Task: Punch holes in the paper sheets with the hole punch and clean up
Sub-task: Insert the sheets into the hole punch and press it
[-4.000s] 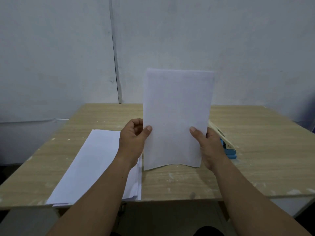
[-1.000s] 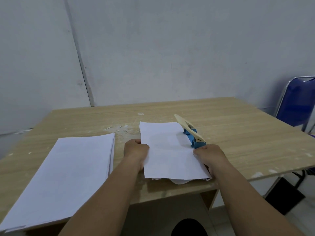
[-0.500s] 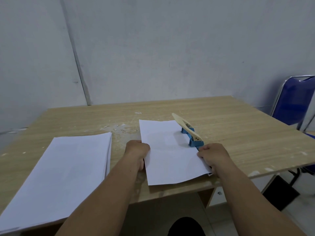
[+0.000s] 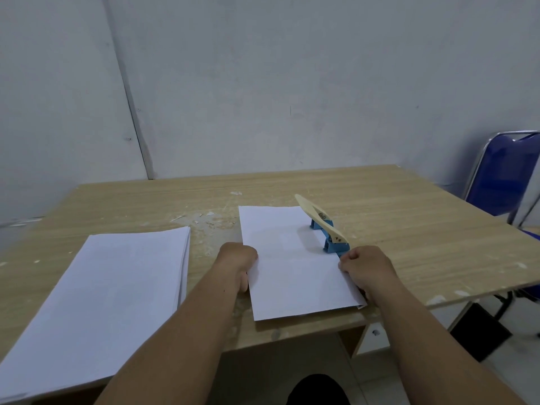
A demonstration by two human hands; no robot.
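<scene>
- Your left hand (image 4: 238, 258) is curled at the left edge of the sheet (image 4: 292, 273), gripping it with the fingers tucked out of sight under the knuckles.
- Your right hand (image 4: 365, 267) pinches the sheet's right edge, fingertips bunched together and just near of the hole punch (image 4: 330, 232).
- That sheet lies flat on the table (image 4: 409, 229) between your two hands. Its long sides run near to far, and its near edge stops just short of the table's near edge.
- Its near right corner sits very close to that edge, beside your right wrist.
- At the sheet's right edge, the hole punch stands on its blue base, which touches the paper. You cannot tell whether the paper is inside the slot.
- Over the base, the cream lever is raised, slanting up toward the far left above the sheet.
- To the left, a stack of paper (image 4: 117, 293) lies apart from your left hand, with a strip of bare wood between them. Its near end reaches the table's near edge.
- Small paper scraps (image 4: 204, 220) are strewn on the wood far of your left hand, between the stack and the sheet.
- Right of the punch and far of it, you have open tabletop as far as the right edge and the wall (image 4: 292, 83).
- Past the right edge stands a blue chair (image 4: 508, 176) with a metal frame, close to the table's far right corner.
</scene>
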